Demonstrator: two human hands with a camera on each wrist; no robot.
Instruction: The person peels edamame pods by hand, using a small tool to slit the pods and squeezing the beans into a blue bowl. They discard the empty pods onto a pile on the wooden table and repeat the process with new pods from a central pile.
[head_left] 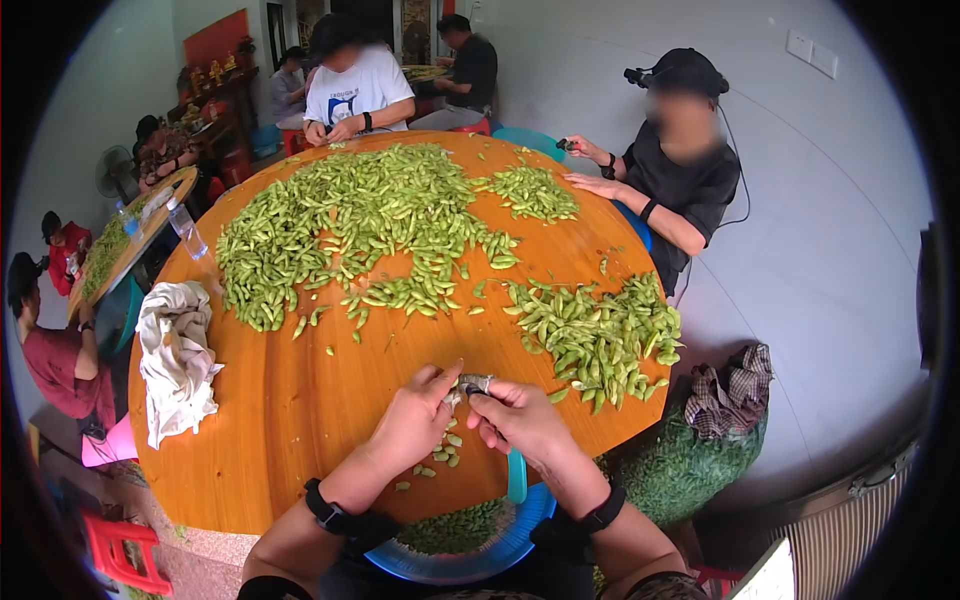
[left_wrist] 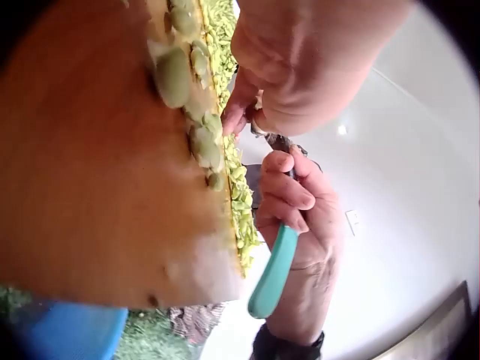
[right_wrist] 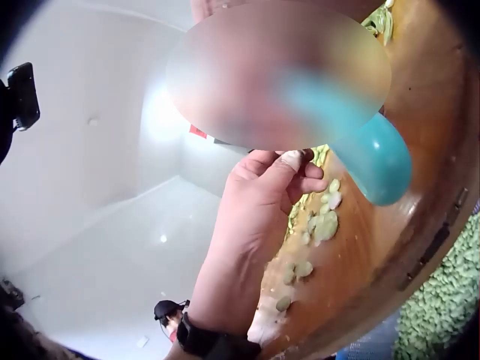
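Note:
My right hand (head_left: 525,420) grips a teal-handled tool; its smooth handle (left_wrist: 274,274) sticks out below the curled fingers, while its working end is hidden. Close beside it, my left hand (head_left: 415,415) has its thumb and fingers brought together on a small pale thing (head_left: 453,397); I cannot tell what it is. The fingertips of both hands meet above the round wooden table (head_left: 300,430). Loose shelled beans (head_left: 447,455) lie on the wood under the hands. Below the table edge stands a blue basin (head_left: 440,570) holding many green beans (right_wrist: 442,292).
A large heap of green pods (head_left: 350,210) covers the far side of the table, with a smaller pile (head_left: 610,335) at right. A white cloth (head_left: 175,350) and a water bottle (head_left: 187,228) are at left. A full sack (head_left: 690,460) stands right. Other people sit around.

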